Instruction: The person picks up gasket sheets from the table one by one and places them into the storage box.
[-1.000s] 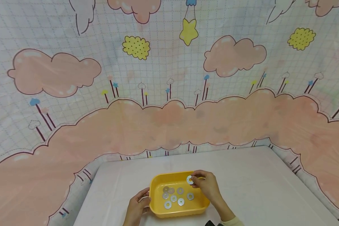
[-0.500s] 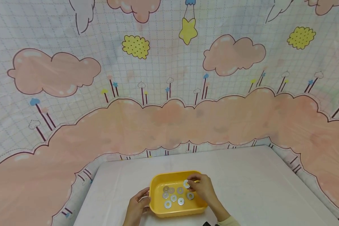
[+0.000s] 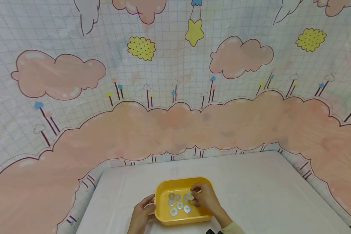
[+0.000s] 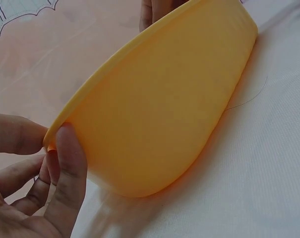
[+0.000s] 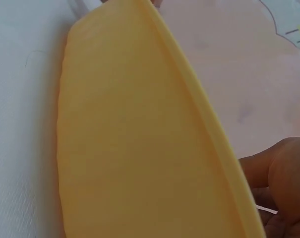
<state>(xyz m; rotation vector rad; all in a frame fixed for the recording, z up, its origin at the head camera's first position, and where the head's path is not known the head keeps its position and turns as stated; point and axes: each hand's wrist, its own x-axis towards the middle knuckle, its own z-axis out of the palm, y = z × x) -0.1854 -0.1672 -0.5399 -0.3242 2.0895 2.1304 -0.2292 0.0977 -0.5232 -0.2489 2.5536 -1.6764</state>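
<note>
A yellow plastic tray (image 3: 179,222) stands on the white table, with several flat metal washers (image 3: 174,212) lying on its floor. At its left end, my left hand (image 3: 142,211) grips the rim; the left wrist view shows the thumb (image 4: 70,166) on the outer wall. Inside the tray's right half, my right hand (image 3: 206,197) pinches a silver washer (image 3: 190,196) between thumb and fingers, just over another washer on the floor. The right wrist view shows mostly the tray's outer side (image 5: 130,114), which hides the fingertips and the held washer.
A white cloth covers the table (image 3: 251,182) around the tray. Behind it hangs a curtain (image 3: 193,126) printed with pink clouds and stars. A thin hair-like strand (image 4: 254,99) lies beside the tray in the left wrist view.
My right hand has moved left and down into the tray with the pinched washer, now covering a washer that lay on the right. My left hand has stayed at the rim.
</note>
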